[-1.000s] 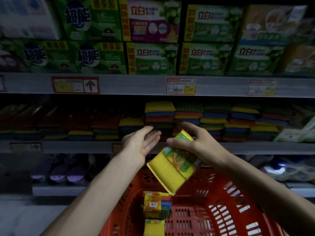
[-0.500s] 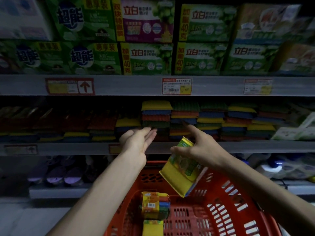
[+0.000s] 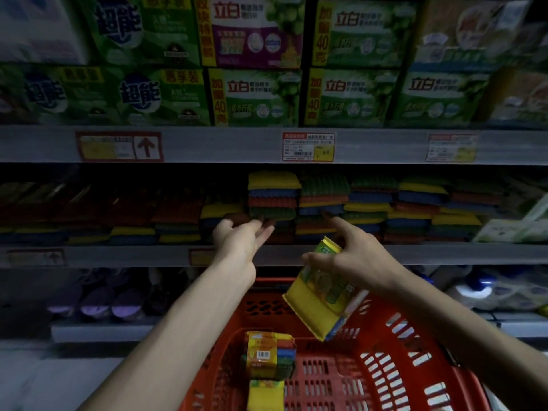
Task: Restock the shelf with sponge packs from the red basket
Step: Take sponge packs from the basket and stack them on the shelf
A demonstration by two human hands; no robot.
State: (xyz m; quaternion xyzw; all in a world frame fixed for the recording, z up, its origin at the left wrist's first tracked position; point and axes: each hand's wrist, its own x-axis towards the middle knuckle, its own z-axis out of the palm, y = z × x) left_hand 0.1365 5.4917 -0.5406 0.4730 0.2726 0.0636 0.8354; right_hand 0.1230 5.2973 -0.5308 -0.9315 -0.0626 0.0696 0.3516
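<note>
Thumb and curled fingers (image 3: 312, 258) of the right hand (image 3: 353, 256) pinch the sponge pack (image 3: 321, 301) by its top, index finger extended. The pack hangs tilted over the red basket (image 3: 415, 336), evidently bound for the shelf (image 3: 444, 254). The left hand (image 3: 240, 237), fingers straight and close together, reaches the stacked sponges (image 3: 272, 194), probably to clear a slot; contact cannot be confirmed.

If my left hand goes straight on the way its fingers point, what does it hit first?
Most likely the sponge stack with the yellow top, around its green layer. The left hand looks close to it, though depth is unclear.
</note>
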